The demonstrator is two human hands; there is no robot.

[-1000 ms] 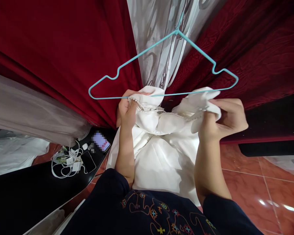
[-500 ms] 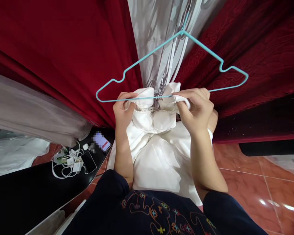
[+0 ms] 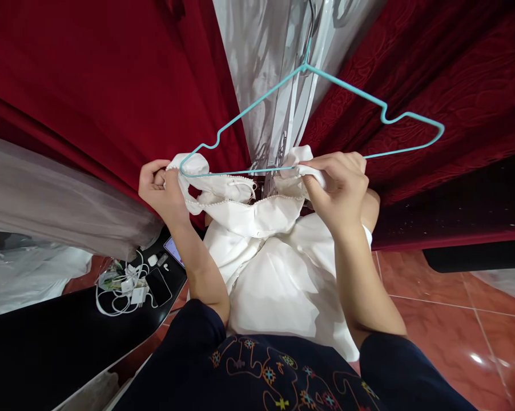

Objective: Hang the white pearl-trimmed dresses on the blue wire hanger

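Left hand: the left hand [image 3: 161, 191] is closed on a bunched white strap end of the white satin dress with a pearl-beaded neckline [image 3: 266, 268], pulled up to the left tip of the thin turquoise wire hanger [image 3: 313, 123].
Right hand: the right hand [image 3: 341, 188] pinches the other top edge of the dress, thumb and fingers clamped on the cloth just under the hanger's bottom bar, right of its middle.
Hands together: well apart, one near each side of the hanger, with the beaded neckline stretched between them.
Dress: hangs below the hanger, its top edge touching the bottom bar and its skirt falling in front of the person's dark embroidered top [image 3: 266, 371].
Hanger: tilted, left tip lower than the right; its hook runs up out of view at the top edge.
Behind the hanger: a clear plastic garment cover [image 3: 266, 68] in the middle, dark red velvet curtains [image 3: 90, 85] to either side.
Below and left of the hanger: a black glossy tabletop [image 3: 39, 337] carrying a black phone [image 3: 160, 286] and a tangle of white charger cables [image 3: 120, 288].
Below and right of the hanger: a red tiled floor [image 3: 446, 319].
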